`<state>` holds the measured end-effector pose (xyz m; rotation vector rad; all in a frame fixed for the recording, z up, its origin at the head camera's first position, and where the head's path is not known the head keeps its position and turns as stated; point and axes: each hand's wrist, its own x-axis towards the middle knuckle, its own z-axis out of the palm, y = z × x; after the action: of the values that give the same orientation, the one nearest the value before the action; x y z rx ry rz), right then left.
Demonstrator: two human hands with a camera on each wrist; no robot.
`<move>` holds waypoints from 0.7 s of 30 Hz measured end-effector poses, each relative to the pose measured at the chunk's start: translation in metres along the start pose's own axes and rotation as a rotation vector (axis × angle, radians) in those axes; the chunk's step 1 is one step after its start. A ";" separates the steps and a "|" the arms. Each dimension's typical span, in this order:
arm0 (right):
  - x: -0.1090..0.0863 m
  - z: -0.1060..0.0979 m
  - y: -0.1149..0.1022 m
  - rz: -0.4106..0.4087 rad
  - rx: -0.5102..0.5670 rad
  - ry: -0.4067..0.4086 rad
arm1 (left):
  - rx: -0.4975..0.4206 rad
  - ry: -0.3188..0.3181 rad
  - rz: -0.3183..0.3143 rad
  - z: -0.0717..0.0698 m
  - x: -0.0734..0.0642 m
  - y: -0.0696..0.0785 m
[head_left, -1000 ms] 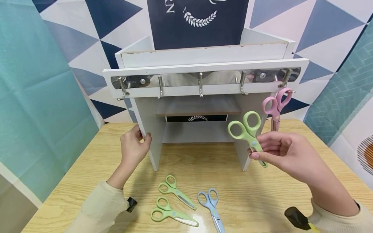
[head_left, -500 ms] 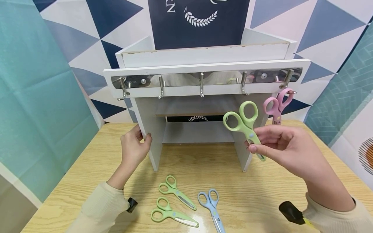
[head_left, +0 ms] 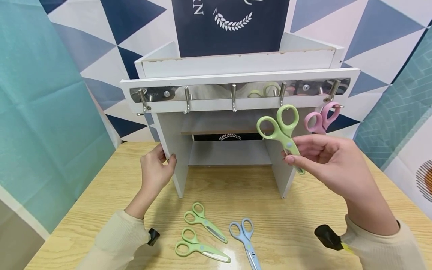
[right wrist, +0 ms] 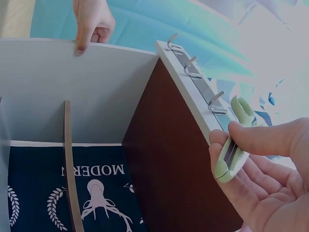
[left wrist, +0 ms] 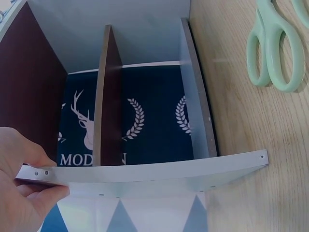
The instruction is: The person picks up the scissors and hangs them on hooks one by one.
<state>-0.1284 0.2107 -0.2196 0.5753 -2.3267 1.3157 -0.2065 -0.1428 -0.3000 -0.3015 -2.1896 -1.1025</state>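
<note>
My right hand (head_left: pixel 327 161) pinches a pair of green scissors (head_left: pixel 286 138) by the blades, loops upward. Those loops overlap the lower edge of the hook rail (head_left: pixel 209 92), just under its second hook from the right (head_left: pixel 282 95). Pink scissors (head_left: pixel 320 118) hang by a loop on the rightmost hook, partly hidden behind my right hand. With my left hand (head_left: pixel 156 167) I grip the front edge of the white shelf unit's left side panel (head_left: pixel 173 161); in the left wrist view, thumb and fingers (left wrist: pixel 48 198) clasp that panel from both sides.
Two green scissors, an upper pair (head_left: pixel 204 222) and a lower pair (head_left: pixel 200 246), lie on the wooden table (head_left: pixel 135 191) in front of the unit. Blue scissors (head_left: pixel 245 240) lie to their right. Patterned cloth (head_left: pixel 84 41) hangs behind.
My right hand has raised the green scissors and moved slightly left, closer to the rail, where their reflection now shows. My left hand keeps its grip on the panel.
</note>
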 end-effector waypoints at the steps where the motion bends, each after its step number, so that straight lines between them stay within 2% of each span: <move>1: 0.001 0.000 0.000 0.003 0.009 0.000 | 0.000 0.000 -0.001 0.000 0.000 0.000; 5: 0.003 0.000 0.001 0.007 0.040 -0.006 | -0.001 -0.002 -0.002 0.000 0.000 0.000; 13: 0.005 0.001 0.005 0.048 0.019 -0.022 | -0.007 -0.003 0.006 0.000 0.000 -0.002; 21: 0.005 0.003 0.004 0.025 0.032 -0.009 | -0.025 0.002 0.016 0.000 -0.001 -0.002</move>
<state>-0.1349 0.2095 -0.2213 0.5653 -2.3314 1.3668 -0.2073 -0.1439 -0.3019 -0.3279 -2.1694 -1.1211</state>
